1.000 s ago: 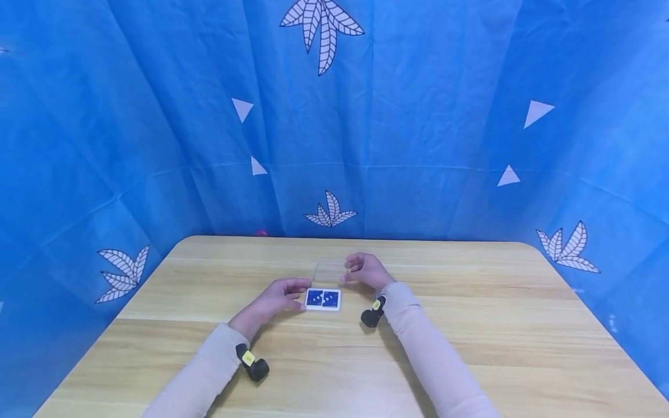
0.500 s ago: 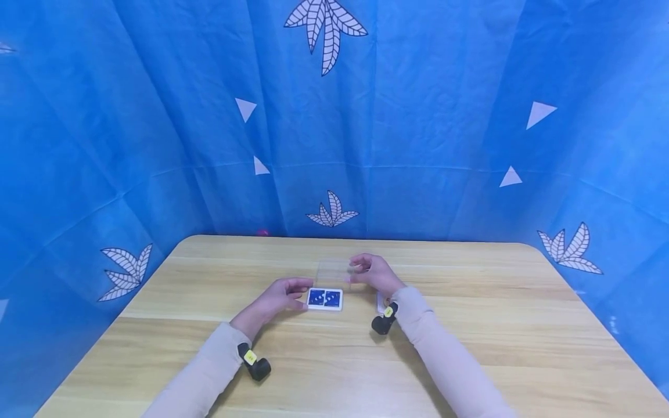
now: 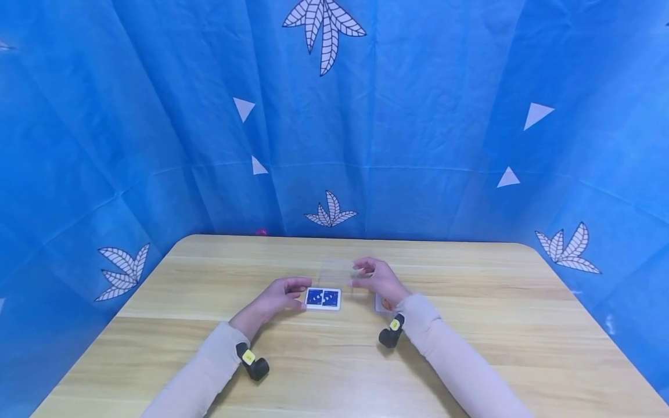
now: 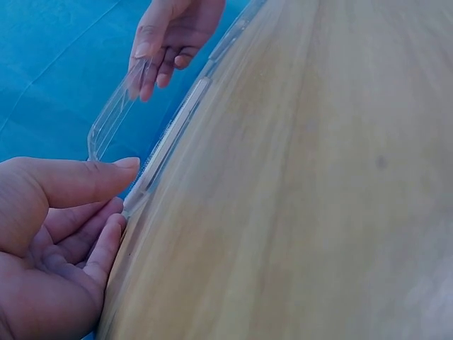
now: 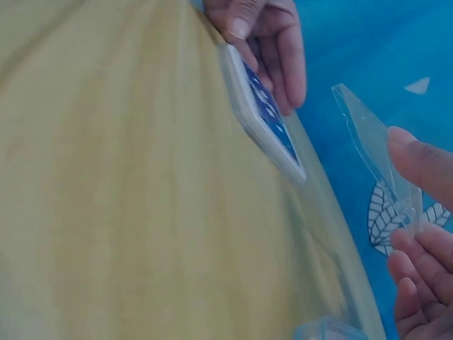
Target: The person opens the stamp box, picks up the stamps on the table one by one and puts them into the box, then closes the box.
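A deck of cards (image 3: pixel 323 298) with blue, white-patterned backs lies in a shallow clear case on the wooden table. My left hand (image 3: pixel 279 295) grips the left end of that case, thumb at the near corner and fingers at the far one; the left wrist view has the hand (image 4: pixel 64 241) at the case's end. Just beyond the deck, my right hand (image 3: pixel 378 278) pinches a clear plastic lid (image 5: pixel 371 134) by its right end between thumb and fingers. The lid is raised off the case and tilted, and looks faint in the head view.
Partly behind the right wrist lies a second pale, card-sized item (image 3: pixel 382 303) with an orange mark. The wooden table (image 3: pixel 334 360) reaches back to a blue patterned curtain (image 3: pixel 439 145). Each wrist carries a small black camera (image 3: pixel 253 363).
My right hand and the lid have shifted slightly to the right. The right forearm has swung right too, uncovering the pale item beside the wrist. My left hand stays at the deck.
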Tool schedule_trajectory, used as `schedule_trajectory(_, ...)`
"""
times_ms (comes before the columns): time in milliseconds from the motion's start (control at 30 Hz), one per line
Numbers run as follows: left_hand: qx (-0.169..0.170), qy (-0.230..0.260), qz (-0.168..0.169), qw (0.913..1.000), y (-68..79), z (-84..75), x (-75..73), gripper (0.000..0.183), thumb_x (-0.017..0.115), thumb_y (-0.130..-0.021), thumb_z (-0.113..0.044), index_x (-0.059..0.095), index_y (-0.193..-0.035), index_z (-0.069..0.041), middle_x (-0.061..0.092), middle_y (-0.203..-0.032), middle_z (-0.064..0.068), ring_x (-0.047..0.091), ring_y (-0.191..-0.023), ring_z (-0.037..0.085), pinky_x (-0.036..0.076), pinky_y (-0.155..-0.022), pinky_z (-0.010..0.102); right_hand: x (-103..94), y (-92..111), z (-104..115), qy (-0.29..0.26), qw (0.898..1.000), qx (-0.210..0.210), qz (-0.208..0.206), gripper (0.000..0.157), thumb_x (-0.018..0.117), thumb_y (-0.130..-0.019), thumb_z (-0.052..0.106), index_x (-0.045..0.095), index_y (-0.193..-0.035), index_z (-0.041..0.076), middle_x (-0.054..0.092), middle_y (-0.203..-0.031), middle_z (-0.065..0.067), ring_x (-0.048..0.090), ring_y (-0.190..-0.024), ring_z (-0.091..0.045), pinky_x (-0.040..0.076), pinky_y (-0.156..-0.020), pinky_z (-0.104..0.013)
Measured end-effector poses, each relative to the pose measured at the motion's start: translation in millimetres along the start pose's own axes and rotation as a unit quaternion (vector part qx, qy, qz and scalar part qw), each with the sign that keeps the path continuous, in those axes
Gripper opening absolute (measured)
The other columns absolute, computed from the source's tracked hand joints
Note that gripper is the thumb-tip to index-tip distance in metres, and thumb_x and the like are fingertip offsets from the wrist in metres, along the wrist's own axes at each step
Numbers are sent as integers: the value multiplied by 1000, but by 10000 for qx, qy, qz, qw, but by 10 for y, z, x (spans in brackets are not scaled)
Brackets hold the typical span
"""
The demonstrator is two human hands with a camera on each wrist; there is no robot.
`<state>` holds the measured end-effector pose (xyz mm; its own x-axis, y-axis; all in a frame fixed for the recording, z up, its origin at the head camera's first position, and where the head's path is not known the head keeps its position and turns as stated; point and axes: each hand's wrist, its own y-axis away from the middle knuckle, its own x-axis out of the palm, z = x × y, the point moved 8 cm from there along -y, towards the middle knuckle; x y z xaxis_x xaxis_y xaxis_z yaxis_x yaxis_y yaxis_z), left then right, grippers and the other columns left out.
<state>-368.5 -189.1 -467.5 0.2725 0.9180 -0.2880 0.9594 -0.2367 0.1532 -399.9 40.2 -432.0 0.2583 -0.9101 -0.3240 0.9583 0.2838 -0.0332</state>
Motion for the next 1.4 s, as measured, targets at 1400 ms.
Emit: schedule_trajectory(1400,-11,328,195,9993,18,8,-6,71,72,-67,8,50,-133,-5,49,-137,16,47,-125,34,38,-107,43,451,311,22,363,9984,-431,105,60,81,-68,11,57,-122,-1,62,-119,-16,58,-112,-30,46,-99,-39)
